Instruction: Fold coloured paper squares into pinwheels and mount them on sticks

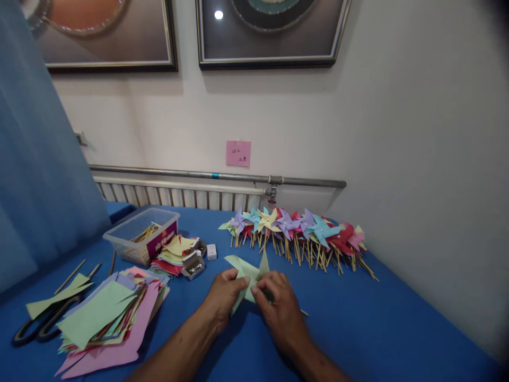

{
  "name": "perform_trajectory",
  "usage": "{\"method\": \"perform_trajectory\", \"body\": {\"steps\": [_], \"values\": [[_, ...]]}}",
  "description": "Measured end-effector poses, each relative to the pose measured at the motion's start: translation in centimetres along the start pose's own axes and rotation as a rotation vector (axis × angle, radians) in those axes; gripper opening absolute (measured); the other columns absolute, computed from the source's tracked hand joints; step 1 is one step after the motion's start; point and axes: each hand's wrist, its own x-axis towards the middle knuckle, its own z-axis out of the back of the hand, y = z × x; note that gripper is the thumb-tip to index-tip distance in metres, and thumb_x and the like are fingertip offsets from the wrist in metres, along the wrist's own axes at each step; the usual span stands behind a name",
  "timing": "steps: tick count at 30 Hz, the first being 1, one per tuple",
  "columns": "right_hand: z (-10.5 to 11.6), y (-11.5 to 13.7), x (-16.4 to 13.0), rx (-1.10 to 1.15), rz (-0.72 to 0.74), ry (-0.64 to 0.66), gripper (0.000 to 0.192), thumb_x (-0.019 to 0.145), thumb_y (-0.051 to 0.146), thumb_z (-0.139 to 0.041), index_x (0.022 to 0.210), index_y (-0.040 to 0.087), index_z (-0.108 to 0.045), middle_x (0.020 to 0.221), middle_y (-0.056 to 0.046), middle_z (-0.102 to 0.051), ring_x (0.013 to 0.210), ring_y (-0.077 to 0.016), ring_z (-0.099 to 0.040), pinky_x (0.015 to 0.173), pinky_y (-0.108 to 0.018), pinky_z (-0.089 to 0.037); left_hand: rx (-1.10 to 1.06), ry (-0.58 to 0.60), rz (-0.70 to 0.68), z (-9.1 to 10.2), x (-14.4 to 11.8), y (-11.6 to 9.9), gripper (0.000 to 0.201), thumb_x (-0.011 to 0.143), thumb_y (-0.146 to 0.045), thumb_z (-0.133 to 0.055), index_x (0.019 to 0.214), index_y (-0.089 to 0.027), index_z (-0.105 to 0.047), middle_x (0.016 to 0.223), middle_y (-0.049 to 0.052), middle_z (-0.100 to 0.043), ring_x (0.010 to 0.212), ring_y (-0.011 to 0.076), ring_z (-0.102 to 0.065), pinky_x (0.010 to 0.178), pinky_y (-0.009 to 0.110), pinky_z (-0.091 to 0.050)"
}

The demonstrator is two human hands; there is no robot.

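I am pinching a pale green folded paper pinwheel (pixel 248 273) on the blue table (pixel 377 329), left hand (pixel 225 297) and right hand (pixel 278 307) fingers closed on it. A clear plastic tub (pixel 141 240) is holding wooden sticks (pixel 145 233).

Layout around the two-hand grip on the table (pixel 358 329)

Left hand (pixel 225 300) and right hand (pixel 278 307) meet on a folded paper pinwheel (pixel 248 273) lying on the table, a stick (pixel 304 312) poking out just right of the right hand. Behind the grip, along the wall: row of finished pinwheels (pixel 296 231) on sticks, radiator (pixel 178 196) behind them. Left-behind: small box of pins (pixel 193 265), stack of paper squares (pixel 175 252), then a plastic tub (pixel 141 233) holding sticks. Left of the grip: pile of cut paper sheets (pixel 107 318). Far left: scissors (pixel 42 326) under a paper strip, loose sticks behind them.
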Motion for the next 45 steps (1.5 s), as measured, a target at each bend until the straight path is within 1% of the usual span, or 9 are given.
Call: {"method": "perform_trajectory", "body": {"steps": [8,20,24,27,30,33,39,42,45], "values": [[0.0,-0.1,0.5,-0.035,-0.12,0.045,0.026,0.091,0.031,-0.058,0.066,0.023,-0.056,0.073,-0.001,-0.065,0.078,-0.0226,-0.059,0.076,-0.037,-0.037,-0.012,-0.011,0.022,-0.2,-0.2,0.0,0.04,0.048,-0.035,-0.089,0.069,-0.015,-0.062,0.06,0.0,-0.065,0.05,0.0116,-0.055,0.052,0.024,-0.04],[0.2,0.0,0.6,-0.027,-0.122,0.045,0.025,0.086,0.032,-0.061,0.063,0.024,-0.058,0.07,-0.001,-0.066,0.075,-0.0219,-0.061,0.072,-0.034,-0.041,0.115,0.001,0.013,0.2,0.1,0.2,0.036,0.048,-0.036,-0.087,0.062,-0.014,-0.062,0.052,-0.002,-0.061,0.044,0.009,-0.047,0.048,0.022,-0.032],[1.3,-1.0,1.2,0.074,-0.131,-0.066,0.021,0.09,0.039,-0.055,0.08,0.024,-0.065,0.084,-0.005,-0.07,0.085,-0.0244,-0.065,0.082,-0.039,-0.046,0.114,0.035,0.029,0.4,0.2,0.1,0.034,0.053,-0.04,-0.084,0.066,-0.014,-0.067,0.054,0.0,-0.063,0.047,0.0112,-0.05,0.051,0.024,-0.033],[1.8,-2.9,2.0,0.235,-0.275,-0.176,0.031,0.087,0.047,-0.057,0.103,0.021,-0.065,0.102,-0.011,-0.072,0.098,-0.0283,-0.067,0.089,-0.043,-0.05,0.138,0.032,0.057,0.4,0.2,0.0,0.031,0.058,-0.041,-0.081,0.069,-0.014,-0.069,0.056,0.002,-0.065,0.048,0.0117,-0.051,0.051,0.024,-0.032],[1.6,-4.3,2.6,0.483,-0.418,-0.06,0.044,0.081,0.053,-0.061,0.11,0.019,-0.062,0.099,-0.011,-0.074,0.093,-0.0285,-0.07,0.081,-0.041,-0.054,0.151,0.036,0.064,0.4,0.0,0.0,0.028,0.059,-0.041,-0.08,0.065,-0.016,-0.069,0.056,0.001,-0.064,0.046,0.0107,-0.048,0.05,0.024,-0.031],[1.2,-4.8,2.8,0.627,-0.495,0.01,0.042,0.078,0.053,-0.065,0.103,0.019,-0.063,0.084,-0.007,-0.074,0.079,-0.0251,-0.07,0.068,-0.036,-0.054,0.165,0.044,0.06,0.4,0.0,0.0,0.027,0.059,-0.04,-0.08,0.064,-0.016,-0.069,0.055,0.001,-0.064,0.045,0.0102,-0.046,0.049,0.023,-0.03],[1.4,-4.8,2.3,0.699,-0.525,0.174,0.039,0.074,0.049,-0.07,0.097,0.018,-0.063,0.061,0.003,-0.061,0.053,-0.0145,-0.056,0.053,-0.027,-0.041,0.159,0.023,0.035,0.6,0.3,-0.3,0.032,0.056,-0.042,-0.082,0.064,-0.016,-0.067,0.054,0.001,-0.063,0.047,0.0105,-0.047,0.051,0.023,-0.031],[2.0,-4.9,2.4,0.668,-0.49,0.202,0.04,0.072,0.041,-0.073,0.101,0.016,-0.062,0.056,0.008,-0.051,0.051,-0.0113,-0.048,0.053,-0.024,-0.035,0.151,0.033,0.018,0.6,0.3,-0.5,0.032,0.055,-0.041,-0.083,0.065,-0.015,-0.067,0.054,0.001,-0.064,0.049,0.0117,-0.051,0.053,0.023,-0.033],[2.7,-4.4,2.5,0.637,-0.445,0.205,0.045,0.074,0.036,-0.071,0.113,0.016,-0.059,0.059,0.007,-0.052,0.054,-0.0118,-0.047,0.055,-0.025,-0.035,0.155,0.039,0.01,0.5,0.3,-0.7,0.029,0.057,-0.039,-0.082,0.066,-0.014,-0.068,0.056,0.002,-0.066,0.051,0.0118,-0.052,0.054,0.023,-0.034]]}}
